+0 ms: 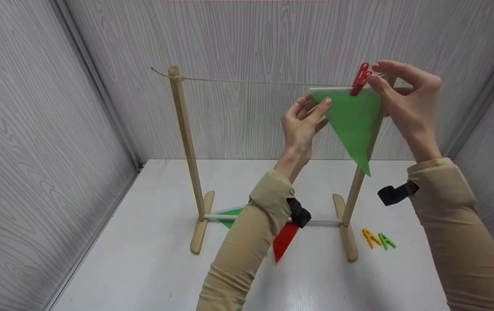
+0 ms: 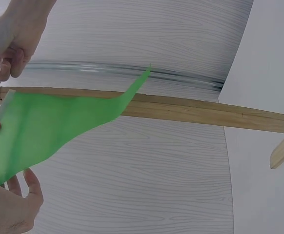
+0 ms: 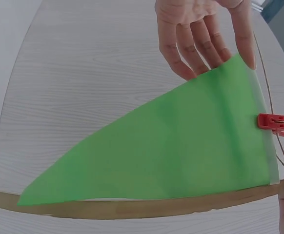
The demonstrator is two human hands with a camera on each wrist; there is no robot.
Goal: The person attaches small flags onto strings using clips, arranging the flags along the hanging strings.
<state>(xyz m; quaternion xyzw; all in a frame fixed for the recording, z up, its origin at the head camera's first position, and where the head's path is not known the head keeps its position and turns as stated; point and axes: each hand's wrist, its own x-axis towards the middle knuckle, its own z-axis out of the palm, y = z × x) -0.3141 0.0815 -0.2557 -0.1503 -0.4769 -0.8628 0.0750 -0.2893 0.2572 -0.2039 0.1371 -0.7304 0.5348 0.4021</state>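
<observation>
A green triangular pennant with a white top edge hangs point down at the cord. My left hand pinches its left top corner, thumb in front and fingers behind. A red clothespin grips the pennant's top edge where the cord passes. My right hand is just right of the clothespin, thumb and index finger near its handles and spread apart. In the right wrist view, the thumb tip shows a small gap from the clothespin. Part of the right hand's other fingers is hidden.
A wooden stand has a left post, a right post and a white lower bar. Beneath my left arm lie another green pennant and a red pennant. Yellow and green clothespins lie at right.
</observation>
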